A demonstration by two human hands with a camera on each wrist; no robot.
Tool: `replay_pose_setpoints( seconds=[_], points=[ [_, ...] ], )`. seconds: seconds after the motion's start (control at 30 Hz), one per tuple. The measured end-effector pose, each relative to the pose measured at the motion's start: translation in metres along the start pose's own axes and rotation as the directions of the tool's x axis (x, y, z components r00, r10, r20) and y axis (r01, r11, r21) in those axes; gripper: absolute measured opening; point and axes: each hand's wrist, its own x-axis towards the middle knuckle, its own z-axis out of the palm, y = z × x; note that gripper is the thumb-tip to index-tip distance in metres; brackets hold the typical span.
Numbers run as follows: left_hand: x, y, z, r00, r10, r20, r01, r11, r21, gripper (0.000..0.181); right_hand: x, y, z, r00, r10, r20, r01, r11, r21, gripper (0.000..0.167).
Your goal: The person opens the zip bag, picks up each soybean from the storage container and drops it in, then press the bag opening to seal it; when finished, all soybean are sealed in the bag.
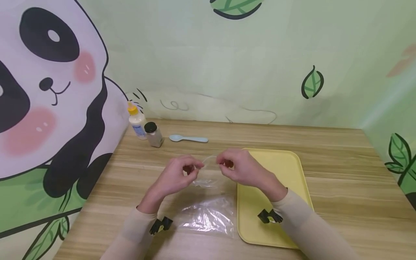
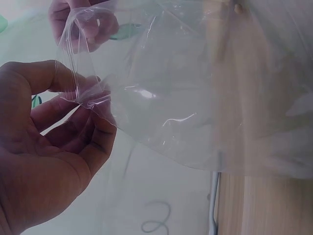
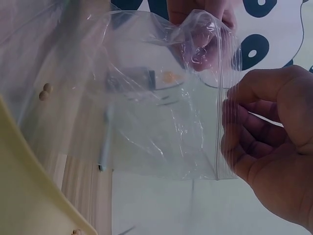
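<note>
A clear plastic zip bag [image 1: 208, 216] hangs between the two hands above the table, its zip strip at the top. My left hand [image 1: 175, 175] pinches one side of its top edge between thumb and fingers. At the other side, my right hand [image 1: 245, 169] pinches the edge by the zip strip [image 3: 220, 122]. The top edge bows between them in the head view. Two small brown round pieces [image 3: 45, 92] show through or behind the film in the right wrist view; whether they lie inside the bag I cannot tell.
A yellow tray [image 1: 276, 231] lies under the right forearm. Toward the back left stand a white squeeze bottle [image 1: 139, 124] with a yellow cap and a small black-lidded jar [image 1: 154, 135]. Beside them is a light blue spoon [image 1: 190, 139]. A printed wall [image 1: 260, 72] closes off the back.
</note>
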Motion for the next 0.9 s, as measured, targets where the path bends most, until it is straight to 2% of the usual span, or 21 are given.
replay_pose_setpoints(
  seconds=[0.23,0.57,0.9],
  points=[
    [0.001,-0.001,0.0,1.0,0.012,-0.003,-0.012,1.0,0.0,0.023,0.003,-0.002,0.003,0.999,0.011,0.04,-0.01,1.0,-0.005,0.012],
    [-0.001,-0.001,0.0,1.0,0.013,-0.006,-0.013,1.0,-0.005,0.024,0.006,-0.005,0.01,0.998,-0.022,0.058,0.023,1.0,-0.01,0.01],
    [0.0,0.0,-0.001,1.0,0.005,-0.019,-0.005,1.0,0.009,0.025,0.01,-0.009,0.014,0.995,-0.049,0.09,0.054,0.997,-0.055,0.009]
  ],
)
